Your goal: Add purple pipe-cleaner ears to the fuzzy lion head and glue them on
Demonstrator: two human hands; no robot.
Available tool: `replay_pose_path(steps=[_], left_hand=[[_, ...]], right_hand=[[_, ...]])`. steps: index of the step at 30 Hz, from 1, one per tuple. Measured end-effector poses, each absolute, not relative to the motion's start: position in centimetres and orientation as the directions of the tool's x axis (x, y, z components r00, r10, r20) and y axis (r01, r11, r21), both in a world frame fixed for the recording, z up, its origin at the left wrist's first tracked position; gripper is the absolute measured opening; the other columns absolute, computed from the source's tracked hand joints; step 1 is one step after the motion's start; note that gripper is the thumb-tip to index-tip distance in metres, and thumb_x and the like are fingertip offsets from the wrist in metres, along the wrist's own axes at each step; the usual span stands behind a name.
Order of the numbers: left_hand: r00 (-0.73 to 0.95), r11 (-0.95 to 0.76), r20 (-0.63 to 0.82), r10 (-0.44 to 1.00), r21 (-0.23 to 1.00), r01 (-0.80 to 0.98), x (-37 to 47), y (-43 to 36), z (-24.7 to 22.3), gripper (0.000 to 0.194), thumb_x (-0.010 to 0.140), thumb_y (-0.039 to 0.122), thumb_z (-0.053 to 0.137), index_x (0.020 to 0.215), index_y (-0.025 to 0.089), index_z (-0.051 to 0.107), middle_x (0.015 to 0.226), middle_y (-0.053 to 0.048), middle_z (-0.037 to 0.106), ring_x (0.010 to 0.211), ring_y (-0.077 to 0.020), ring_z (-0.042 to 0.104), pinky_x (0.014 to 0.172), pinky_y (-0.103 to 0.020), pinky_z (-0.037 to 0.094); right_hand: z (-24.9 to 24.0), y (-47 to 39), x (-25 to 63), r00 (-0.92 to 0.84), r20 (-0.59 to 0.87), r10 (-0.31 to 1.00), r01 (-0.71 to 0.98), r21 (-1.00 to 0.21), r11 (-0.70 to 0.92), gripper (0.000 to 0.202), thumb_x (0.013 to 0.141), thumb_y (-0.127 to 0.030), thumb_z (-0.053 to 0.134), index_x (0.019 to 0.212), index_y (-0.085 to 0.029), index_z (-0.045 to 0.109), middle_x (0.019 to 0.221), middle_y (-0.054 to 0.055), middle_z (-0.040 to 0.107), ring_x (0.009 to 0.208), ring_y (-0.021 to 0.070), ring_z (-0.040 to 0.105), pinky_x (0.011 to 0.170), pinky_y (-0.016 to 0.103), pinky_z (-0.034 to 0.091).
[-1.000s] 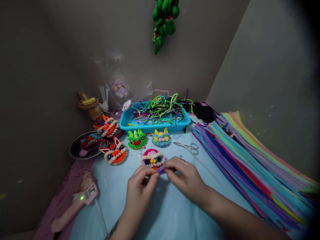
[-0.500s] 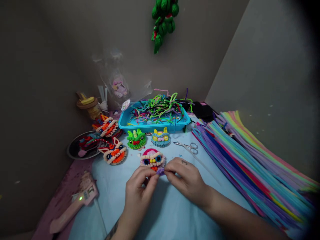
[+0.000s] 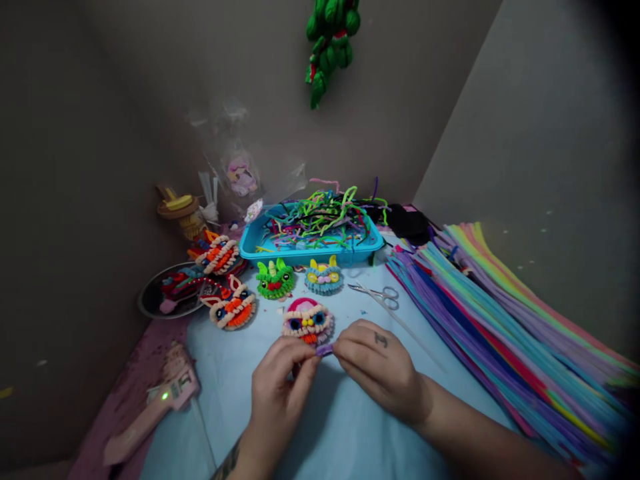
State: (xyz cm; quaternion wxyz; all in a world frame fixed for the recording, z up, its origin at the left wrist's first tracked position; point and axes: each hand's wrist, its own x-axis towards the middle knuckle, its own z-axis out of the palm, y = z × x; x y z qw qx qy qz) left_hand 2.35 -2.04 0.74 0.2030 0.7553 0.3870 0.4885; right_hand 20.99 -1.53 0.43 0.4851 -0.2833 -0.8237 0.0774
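Note:
A short purple fuzzy piece (image 3: 325, 349) is stretched between my hands, just in front of a pink and cream lion-like head (image 3: 306, 321). My left hand (image 3: 285, 380) pinches its left end between thumb and forefinger. At the right end, my right hand (image 3: 377, 367) grips it with the fingertips, the other fingers curled. Behind them lie a green head (image 3: 275, 280) and a blue one with yellow ears (image 3: 323, 277). Two orange and cream heads (image 3: 233, 311) sit to the left. Both hands are above the light blue cloth (image 3: 360, 433).
A blue tray (image 3: 310, 255) of tangled fuzzy stems stands at the back. Scissors (image 3: 389, 295) and a thin stick lie right of centre. Bundles of coloured stems (image 3: 500, 333) cover the right side. On the left are a pink glue gun (image 3: 150, 417) and a metal bowl (image 3: 147, 310).
The purple piece shows more plainly between my fingertips, drawn out longer and slightly nearer to me. My right hand has turned and moved slightly down. The view has shifted a little.

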Motion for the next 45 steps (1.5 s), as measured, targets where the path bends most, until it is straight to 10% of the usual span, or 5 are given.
replay_pose_path(steps=[45], left_hand=[[0.261, -0.677, 0.629, 0.732, 0.631, 0.379, 1.95, -2.15, 0.85, 0.015, 0.082, 0.004, 0.058, 0.087, 0.018, 0.063, 0.076, -0.003, 0.063, 0.068, -0.0125, 0.061, 0.061, -0.021, 0.051]], right_hand=[[0.98, -1.93, 21.34, -0.429, 0.827, 0.365, 0.452, -0.153, 0.879, 0.019, 0.091, -0.009, 0.047, 0.098, -0.007, 0.065, 0.086, 0.012, 0.065, 0.078, 0.0195, 0.057, 0.066, 0.032, 0.05]])
